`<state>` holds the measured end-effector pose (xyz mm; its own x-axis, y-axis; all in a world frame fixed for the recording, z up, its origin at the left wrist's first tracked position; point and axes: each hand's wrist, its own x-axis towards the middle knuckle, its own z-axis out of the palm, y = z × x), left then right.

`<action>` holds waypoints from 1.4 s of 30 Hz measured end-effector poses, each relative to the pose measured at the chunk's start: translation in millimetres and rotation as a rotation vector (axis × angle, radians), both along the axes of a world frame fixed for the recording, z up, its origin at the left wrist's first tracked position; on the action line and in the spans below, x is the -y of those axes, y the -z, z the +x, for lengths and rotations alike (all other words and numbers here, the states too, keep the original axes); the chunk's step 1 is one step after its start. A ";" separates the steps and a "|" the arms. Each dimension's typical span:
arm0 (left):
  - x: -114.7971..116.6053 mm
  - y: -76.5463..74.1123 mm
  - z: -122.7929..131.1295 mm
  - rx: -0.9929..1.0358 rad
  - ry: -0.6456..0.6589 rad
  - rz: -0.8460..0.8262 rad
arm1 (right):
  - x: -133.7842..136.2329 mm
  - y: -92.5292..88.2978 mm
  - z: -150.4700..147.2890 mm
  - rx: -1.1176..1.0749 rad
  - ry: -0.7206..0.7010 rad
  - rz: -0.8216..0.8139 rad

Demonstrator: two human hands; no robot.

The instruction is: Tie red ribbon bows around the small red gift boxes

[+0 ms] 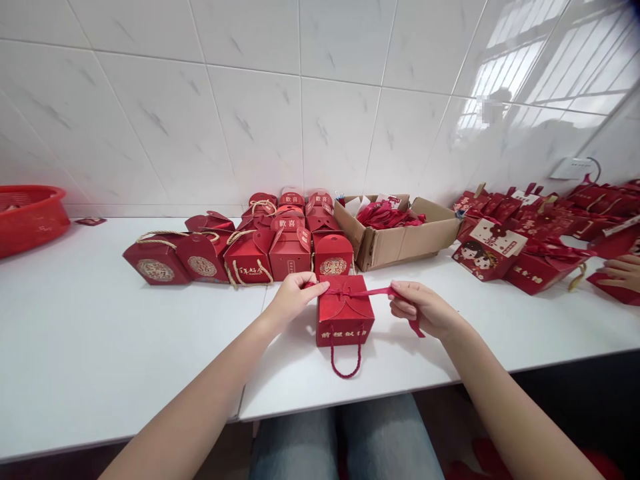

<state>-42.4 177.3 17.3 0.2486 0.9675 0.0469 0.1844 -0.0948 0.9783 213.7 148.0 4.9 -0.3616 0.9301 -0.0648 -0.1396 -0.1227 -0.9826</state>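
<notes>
A red gift box (345, 313) with gold lettering stands on the white table in front of me, its rope handle hanging over the near side. A red ribbon (376, 291) crosses the box top and is knotted or looped near the middle. My right hand (420, 308) pinches the ribbon to the right of the box, and a loose tail dangles below the fingers. At the box's left top edge, my left hand (300, 293) is closed, thumb against the corner; it grips the ribbon's other side, which the fingers mostly hide.
Several red gift boxes (203, 257) stand behind to the left. A cardboard box (415, 243) of red ribbons sits behind to the right. More boxes (537, 270) crowd the right, where another person's hand (625, 273) rests. A red basket (33, 220) is far left.
</notes>
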 end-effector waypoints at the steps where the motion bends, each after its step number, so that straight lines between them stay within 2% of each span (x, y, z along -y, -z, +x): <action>1: 0.1 -0.3 0.3 -0.013 -0.008 0.008 | 0.2 -3.7 0.6 -0.044 0.008 -0.013; 5: 0.7 -1.6 1.5 -0.043 -0.037 0.038 | 0.0 -20.7 -5.3 -0.073 0.042 -0.006; 9: -0.7 3.1 0.3 -0.049 -0.041 0.078 | -3.3 -28.8 -20.0 -0.056 0.035 0.085; 13: -2.9 6.4 0.8 -0.066 -0.124 0.283 | -6.3 -28.7 -34.6 0.034 0.029 0.171; 16: -2.4 -1.4 8.2 -0.129 -0.158 0.444 | -5.2 -30.2 -43.7 0.077 0.061 0.150; 20: 0.9 -19.0 23.9 -0.132 -0.003 0.412 | -2.6 -33.6 -51.7 0.088 0.073 0.148; 23: 3.0 -28.5 33.1 -0.157 -0.020 0.427 | -2.5 -34.9 -54.0 0.121 0.103 0.179; 29: 3.7 -34.0 35.5 -0.187 -0.033 0.609 | -3.2 -32.8 -56.2 0.235 0.056 0.248; 31: 2.2 -31.1 28.7 -0.185 -0.056 0.580 | -2.2 -30.8 -58.0 0.225 0.085 0.262; 36: -3.4 -9.8 -1.4 -0.316 -0.159 0.279 | 1.0 -30.2 -61.5 0.130 0.049 0.194; 39: -2.6 -0.9 -13.5 -0.447 -0.065 0.154 | 1.8 -33.7 -62.3 0.126 -0.008 0.199; 42: 2.4 -8.7 -16.5 -0.467 0.037 0.094 | 1.2 -35.2 -65.8 0.191 0.025 0.160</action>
